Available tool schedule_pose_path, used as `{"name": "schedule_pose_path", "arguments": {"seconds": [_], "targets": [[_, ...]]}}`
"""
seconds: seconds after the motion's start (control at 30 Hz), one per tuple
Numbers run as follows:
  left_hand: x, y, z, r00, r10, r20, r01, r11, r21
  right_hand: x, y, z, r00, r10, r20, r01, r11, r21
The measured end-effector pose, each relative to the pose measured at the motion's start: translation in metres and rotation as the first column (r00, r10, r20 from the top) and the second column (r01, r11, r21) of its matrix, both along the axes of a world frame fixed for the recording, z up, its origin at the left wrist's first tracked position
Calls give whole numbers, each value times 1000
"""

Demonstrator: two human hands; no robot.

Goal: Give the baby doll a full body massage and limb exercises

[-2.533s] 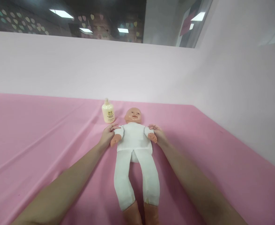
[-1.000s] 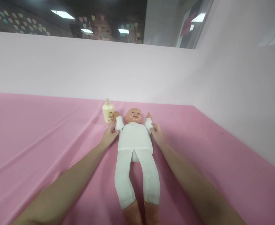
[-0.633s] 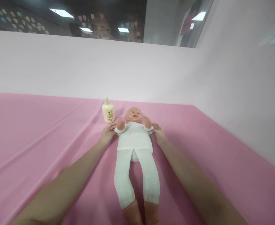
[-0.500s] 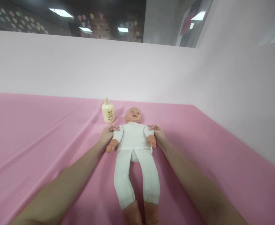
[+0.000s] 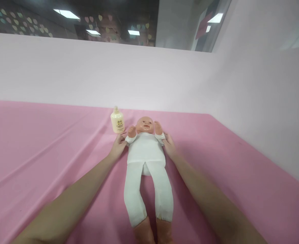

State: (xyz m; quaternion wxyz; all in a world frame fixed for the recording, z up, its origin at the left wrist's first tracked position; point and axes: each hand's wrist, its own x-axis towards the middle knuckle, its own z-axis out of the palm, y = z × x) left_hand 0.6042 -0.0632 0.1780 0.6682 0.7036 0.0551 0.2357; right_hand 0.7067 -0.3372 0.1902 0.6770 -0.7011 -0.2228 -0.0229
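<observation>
A baby doll (image 5: 146, 149) with a soft white body lies on its back, its head toward the far wall and its feet toward me. Both doll forearms are bent up, their small hands on either side of the head. My left hand (image 5: 118, 145) grips the doll's arm on the left at the elbow, fingers partly hidden by the white sleeve. On the other side, my right hand (image 5: 169, 145) holds the opposite elbow, its fingertips partly behind the arm. Just beyond my left fingers stands a pale yellow bottle (image 5: 117, 122) with a dark printed label.
A pink cloth (image 5: 62, 145) with a few creases covers the surface under the doll. White walls (image 5: 100, 74) rise behind and to the right. Above the back wall, a window (image 5: 129, 20) shows ceiling lights and heart-shaped decorations.
The doll's arms have gone from hanging down beside its body to bent upward, hands near its head. My hands have shifted slightly around its elbows. The bottle has stayed put.
</observation>
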Motion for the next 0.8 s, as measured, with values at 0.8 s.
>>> {"name": "schedule_pose_path", "arguments": {"seconds": [0.8], "targets": [[-5, 7, 3, 992, 74, -104, -20, 896, 443, 5, -7, -1, 990, -137, -37, 125, 967, -221]]}}
